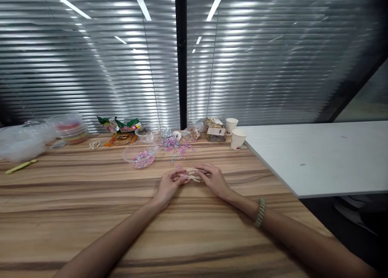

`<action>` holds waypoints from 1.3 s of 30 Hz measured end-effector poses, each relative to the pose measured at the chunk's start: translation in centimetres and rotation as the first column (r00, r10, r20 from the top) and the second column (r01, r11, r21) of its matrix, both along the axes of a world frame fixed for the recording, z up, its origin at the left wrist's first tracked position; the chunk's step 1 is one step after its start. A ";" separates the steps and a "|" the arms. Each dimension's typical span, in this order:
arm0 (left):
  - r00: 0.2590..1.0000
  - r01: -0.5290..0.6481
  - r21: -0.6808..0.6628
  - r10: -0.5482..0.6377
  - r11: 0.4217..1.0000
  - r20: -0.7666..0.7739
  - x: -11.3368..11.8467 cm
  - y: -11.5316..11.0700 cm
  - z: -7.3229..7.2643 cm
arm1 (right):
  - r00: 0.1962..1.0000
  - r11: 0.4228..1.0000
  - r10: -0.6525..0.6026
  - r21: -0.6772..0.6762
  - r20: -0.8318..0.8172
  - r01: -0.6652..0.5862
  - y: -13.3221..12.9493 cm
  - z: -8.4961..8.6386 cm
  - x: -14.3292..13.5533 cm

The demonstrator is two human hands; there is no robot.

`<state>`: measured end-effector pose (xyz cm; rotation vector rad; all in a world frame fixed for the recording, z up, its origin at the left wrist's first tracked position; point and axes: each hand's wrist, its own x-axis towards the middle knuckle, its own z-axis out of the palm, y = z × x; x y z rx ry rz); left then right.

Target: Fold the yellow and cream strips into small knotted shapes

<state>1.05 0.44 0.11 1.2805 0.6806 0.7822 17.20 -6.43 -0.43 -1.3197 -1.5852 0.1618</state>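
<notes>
Near the middle of the wooden table, my left hand [170, 185] pinches the left side of a thin, cream-coloured piece [194, 178] with narrow strands. My right hand [214, 181] grips its right side between thumb and fingers. The piece is small and partly covered by my fingers, so its exact kind is unclear. Just beyond my hands lie loose pink, blue and purple bits [181, 150], spread over the table. A clear plastic bowl [127, 156] with more of these bits stands to their left.
Two paper cups [238, 139] and a small box-like model [216, 128] stand at the back. Snack packaging [121, 126], another cream piece [95, 145], stacked tubs [72, 128], a plastic bag [22, 142] and a yellow-green stick [21, 166] lie leftward. A white table [321, 156] adjoins on the right.
</notes>
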 end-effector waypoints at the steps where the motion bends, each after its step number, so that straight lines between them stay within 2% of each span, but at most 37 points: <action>1: 1.000 0.007 -0.012 -0.007 1.000 0.005 0.0 0.0 0.0 | 1.000 1.000 0.002 -0.002 -0.006 -0.002 0.0 0.0 0.0; 6: 0.999 0.039 -0.043 -0.038 0.998 0.023 -0.1 -0.1 0.1 | 0.996 0.998 0.009 -0.061 -0.089 -0.015 0.0 -0.3 -0.6; 10: 0.991 0.133 -0.003 -0.133 0.991 0.007 -0.2 -0.1 0.2 | 0.981 0.991 0.025 -0.122 -0.195 -0.049 -0.1 -0.4 -1.0; 13: 0.982 0.190 0.015 -0.190 0.982 0.011 -0.3 0.0 0.2 | 0.978 0.987 0.052 -0.139 -0.203 -0.081 -0.1 -0.3 -1.1; 25: 0.995 0.099 0.008 -0.099 0.995 0.030 -0.3 0.0 0.2 | 0.991 0.982 0.118 -0.138 -0.065 -0.126 -0.3 0.2 -1.0; 31: 0.997 0.034 -0.029 -0.032 0.999 0.076 -0.3 0.2 0.1 | 0.982 0.985 0.139 -0.087 -0.124 -0.151 -0.4 0.2 -1.1; 39: 0.993 0.002 -0.115 0.012 0.993 0.116 -0.2 0.1 0.3 | 0.975 0.986 0.126 -0.086 -0.180 -0.143 -0.2 -0.5 -0.8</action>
